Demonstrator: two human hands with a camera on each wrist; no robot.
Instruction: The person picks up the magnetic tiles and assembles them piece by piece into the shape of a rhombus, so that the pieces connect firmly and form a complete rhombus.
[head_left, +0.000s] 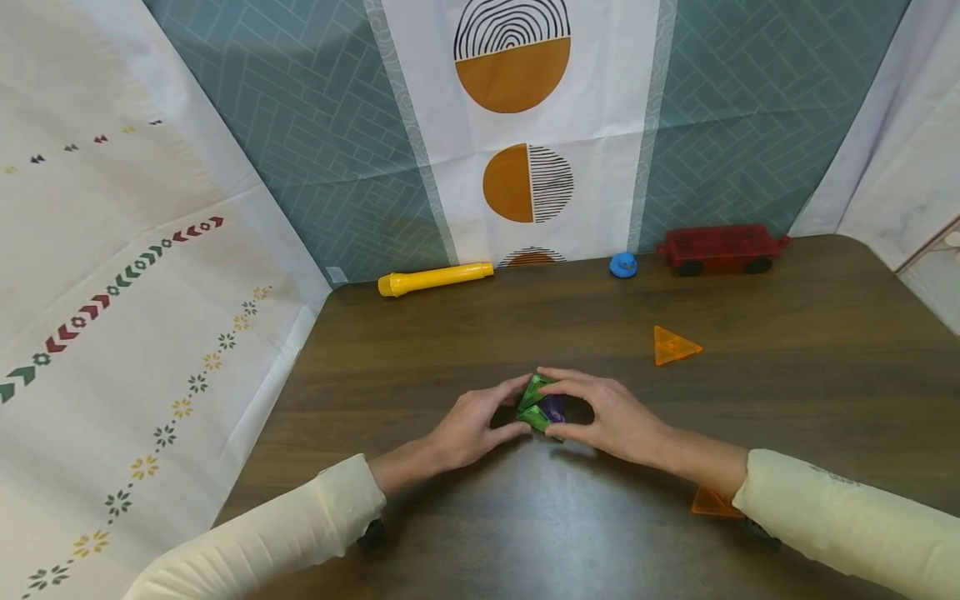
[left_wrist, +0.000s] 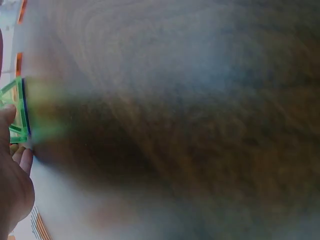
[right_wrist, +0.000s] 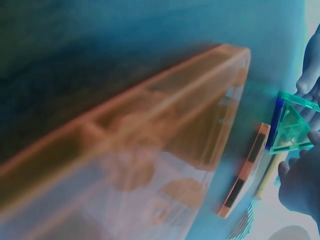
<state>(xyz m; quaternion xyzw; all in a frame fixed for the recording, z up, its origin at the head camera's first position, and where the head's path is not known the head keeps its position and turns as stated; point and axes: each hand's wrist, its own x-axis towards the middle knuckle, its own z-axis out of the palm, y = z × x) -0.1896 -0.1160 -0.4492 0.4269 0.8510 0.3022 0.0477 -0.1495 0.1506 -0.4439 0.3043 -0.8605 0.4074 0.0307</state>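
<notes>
Pyramid (head_left: 536, 417) looks mostly together, left hand (head_left: 471, 427) and right hand (head_left: 621, 421) both pinching it, orange triangles (head_left: 673, 346) unused on the bench (head_left: 420, 350).

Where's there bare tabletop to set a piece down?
Bare wood lies between the long yellow toy and left hand, and right of the farther orange triangle, nearer than the red wagon. It's crowded around the green-and-purple piece, with both hands on it, and beside the right forearm, near another orange triangle.

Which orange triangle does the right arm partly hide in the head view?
The near orange triangle, partly behind the right sleeve; the far orange triangle, toward the red wagon, is fully visible.
</notes>
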